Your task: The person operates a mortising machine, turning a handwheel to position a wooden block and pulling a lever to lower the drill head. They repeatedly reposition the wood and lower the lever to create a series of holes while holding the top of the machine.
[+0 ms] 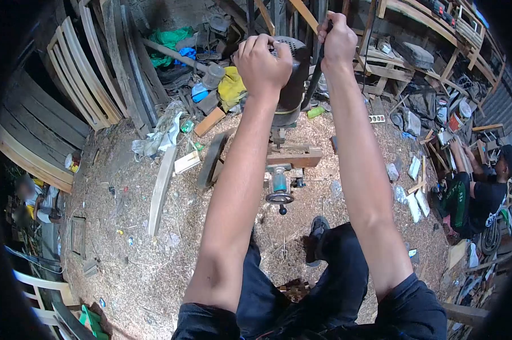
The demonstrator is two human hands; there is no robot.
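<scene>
My left hand rests on the top of a dark upright machine, its fingers curled over the perforated motor cover. To the right, my right hand is wrapped round a dark lever that slopes down beside the machine. Below the machine head, a wooden piece lies across the machine's vise or table. Under it are a teal part and a handwheel with a black knob.
Long boards lean at the left. A narrow plank lies on the shavings-covered floor. At the right, a person sits by scrap wood; another person is at the far left. Cloths and tools lie behind the machine.
</scene>
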